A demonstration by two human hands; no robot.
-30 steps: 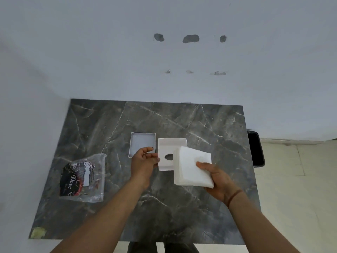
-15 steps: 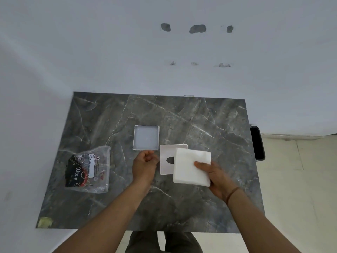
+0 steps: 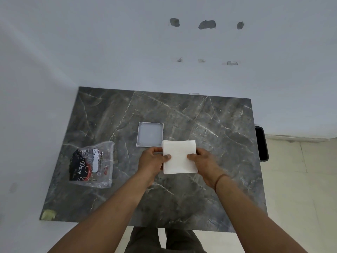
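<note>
A white stack of paper napkins [image 3: 179, 156] is held over the middle of the dark marble table [image 3: 209, 125]. My left hand [image 3: 152, 159] grips its left edge, thumb on top. My right hand [image 3: 203, 162] grips its right edge the same way. The stack covers the white box part with the oval hole, of which only a sliver shows by my left fingers. A shallow white square tray [image 3: 150, 134], empty, lies just beyond and to the left of the stack.
A clear plastic wrapper with black and red "Dove" print [image 3: 92, 164] lies at the table's left. A black object [image 3: 261, 143] stands off the table's right edge. White walls close in behind and to the left; tiled floor lies to the right.
My right hand has carried the napkin stack left over the box part with the oval hole. My left hand has taken hold of the stack's left edge.
</note>
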